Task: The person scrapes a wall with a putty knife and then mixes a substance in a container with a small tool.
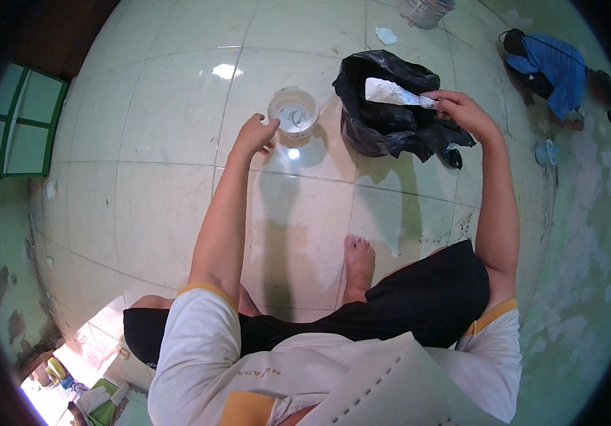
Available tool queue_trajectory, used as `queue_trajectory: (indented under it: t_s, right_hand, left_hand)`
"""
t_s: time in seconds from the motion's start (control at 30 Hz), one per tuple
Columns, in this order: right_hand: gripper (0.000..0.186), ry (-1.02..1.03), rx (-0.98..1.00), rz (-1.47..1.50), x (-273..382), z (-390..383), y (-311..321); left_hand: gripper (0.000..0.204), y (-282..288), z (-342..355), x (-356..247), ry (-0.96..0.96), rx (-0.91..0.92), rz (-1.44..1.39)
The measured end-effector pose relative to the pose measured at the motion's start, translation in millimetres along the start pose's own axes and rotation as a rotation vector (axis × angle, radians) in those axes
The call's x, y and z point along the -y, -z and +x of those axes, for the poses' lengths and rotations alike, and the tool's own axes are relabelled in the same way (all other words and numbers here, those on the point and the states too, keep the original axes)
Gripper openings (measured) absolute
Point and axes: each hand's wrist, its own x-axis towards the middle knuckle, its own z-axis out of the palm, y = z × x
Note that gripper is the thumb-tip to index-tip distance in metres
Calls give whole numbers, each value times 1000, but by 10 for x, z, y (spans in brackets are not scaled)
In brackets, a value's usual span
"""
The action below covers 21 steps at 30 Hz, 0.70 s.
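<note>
My left hand is beside the left wall of a round, see-through plastic tub on the tiled floor. Its fingers are spread, with one fingertip at or almost at the tub's side. Some whitish, wet-looking contents show at the bottom of the tub. To the right stands a black plastic bag with its crumpled mouth open. My right hand grips the handle of a scraper-like tool over this mouth. White powder or paste lies at the tool's far end; the blade's exact shape is hidden under it.
Far off stands a stained bucket, near a pale scrap. At the right, a person in blue crouches by the patchy green wall, near a light blue cup. My bare foot rests on the tiles.
</note>
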Motion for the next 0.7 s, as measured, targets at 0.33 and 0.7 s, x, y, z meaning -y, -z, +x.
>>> queue_trajectory:
  t_s: [0.33,0.7]
  right_hand:
    - [36,5,-13,35,411,-109,-66]
    - [34,160,-18,-99,1049,35,-513]
  left_hand:
    - [47,-159,-91,-28,-153,-87,-199]
    - [41,499,-534,-658,-284,41,-100]
